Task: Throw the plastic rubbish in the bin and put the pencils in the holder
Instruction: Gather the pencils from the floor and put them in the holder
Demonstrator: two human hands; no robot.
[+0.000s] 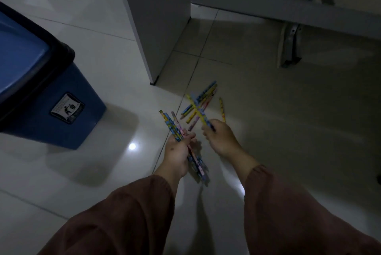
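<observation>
Patterned pencil bundle (pixel 176 129) clenched in left grip (pixel 179 151); right grip (pixel 219 137) pinches yellow pencil (pixel 198 110). Gathering step; loose pencils (pixel 203 98) beyond next.

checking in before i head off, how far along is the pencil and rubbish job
Partly done. The left hand holds a bundle of pencils already gathered. The right hand is lifting a yellow pencil from the pile on the floor; a stray pencil lies beside it. No holder or plastic rubbish is in view; the blue bin stands left.
</observation>
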